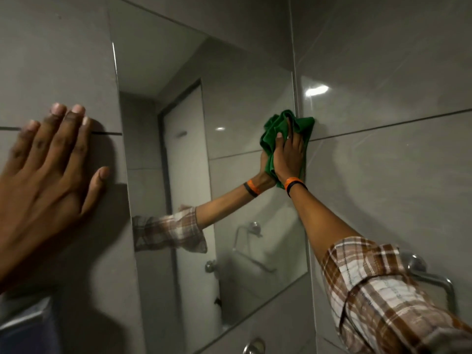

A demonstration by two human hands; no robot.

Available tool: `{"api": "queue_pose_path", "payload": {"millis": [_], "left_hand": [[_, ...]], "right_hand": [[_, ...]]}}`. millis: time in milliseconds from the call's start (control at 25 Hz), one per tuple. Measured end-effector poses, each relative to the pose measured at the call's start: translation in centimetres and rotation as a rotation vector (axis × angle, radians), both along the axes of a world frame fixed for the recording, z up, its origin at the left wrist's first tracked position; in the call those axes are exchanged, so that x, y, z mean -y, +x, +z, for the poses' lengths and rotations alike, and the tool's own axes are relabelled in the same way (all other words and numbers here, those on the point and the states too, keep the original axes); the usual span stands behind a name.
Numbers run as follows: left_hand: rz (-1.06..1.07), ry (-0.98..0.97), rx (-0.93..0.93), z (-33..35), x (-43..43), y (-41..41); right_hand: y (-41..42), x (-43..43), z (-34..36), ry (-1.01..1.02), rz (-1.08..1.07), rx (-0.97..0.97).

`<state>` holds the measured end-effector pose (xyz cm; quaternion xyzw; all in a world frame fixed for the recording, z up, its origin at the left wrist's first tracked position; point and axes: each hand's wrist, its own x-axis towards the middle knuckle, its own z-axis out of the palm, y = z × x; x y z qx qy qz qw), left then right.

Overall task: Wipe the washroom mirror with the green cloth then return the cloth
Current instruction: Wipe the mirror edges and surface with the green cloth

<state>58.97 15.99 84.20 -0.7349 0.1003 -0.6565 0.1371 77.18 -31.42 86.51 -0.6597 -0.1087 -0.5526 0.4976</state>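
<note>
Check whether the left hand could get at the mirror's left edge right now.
Probably yes: the left hand lies flat on the tiled wall right beside the left edge of the mirror, thumb almost at it, nothing between. The right hand and green cloth are away at the far edge.

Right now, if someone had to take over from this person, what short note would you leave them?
Left hand: flat on the grey tiled wall, left of the frameless rectangular wall mirror, holding nothing.
Right hand: fingers stretched out, pressing the crumpled green cloth on the mirror's right edge; cloth overlaps the tile.
Done: wiping under way; how much glass is clean cannot be told.
To do: finish the mirror, then return the cloth; its place is not visible.
</note>
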Motion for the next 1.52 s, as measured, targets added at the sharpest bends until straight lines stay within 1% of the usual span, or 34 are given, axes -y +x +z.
{"api": "queue_pose_path", "payload": {"millis": [40,80,200,320,400,480,560,840,1000,1120,1240,1360,1440,1520], "left_hand": [[0.000,0.027,0.007,-0.5,0.5,0.1],[0.016,0.028,0.052,-1.0,0.9,-0.1],[0.048,0.011,-0.008,-2.4,1.7,-1.0],[0.093,0.040,0.028,-2.7,2.6,-1.7],[0.056,0.049,0.065,-3.0,3.7,-2.6],[-0.008,0.056,0.050,-3.2,4.8,-3.8],[-0.008,0.072,0.025,-3.5,5.9,-5.1],[0.070,0.022,-0.071,-4.0,8.3,-8.3],[0.083,0.026,-0.074,-3.9,9.3,-9.5],[0.105,0.008,-0.091,-3.8,9.7,-9.9],[0.122,0.010,-0.104,-3.7,10.0,-10.0],[0.146,0.009,-0.111,-3.7,10.2,-10.1],[0.149,0.011,-0.126,-3.5,10.3,-10.2],[0.158,0.015,-0.133,-3.3,10.2,-10.3]], "right_hand": [[-0.1,-0.1,-1.7,0.000,-0.009,-0.003],[-0.3,-0.3,-3.7,0.002,-0.014,-0.017],[-1.0,-0.9,-10.1,0.059,-0.008,-0.075],[-1.9,-1.8,-16.2,0.115,0.000,-0.148],[-2.5,-2.2,-19.7,0.141,-0.001,-0.189],[-3.0,-2.6,-22.4,0.182,-0.004,-0.231],[-3.3,-2.9,-24.5,0.220,-0.012,-0.273],[-4.0,-4.3,-28.4,0.349,-0.009,-0.358],[-5.0,-5.7,-30.1,0.445,0.013,-0.386],[-6.5,-7.5,-31.2,0.473,0.025,-0.409],[-8.7,-10.2,-31.9,0.462,0.030,-0.401],[-12.3,-14.4,-32.8,0.418,0.027,-0.347],[-15.3,-17.5,-33.2,0.343,0.003,-0.325],[-18.0,-20.5,-33.7,0.218,-0.019,-0.284]]}}
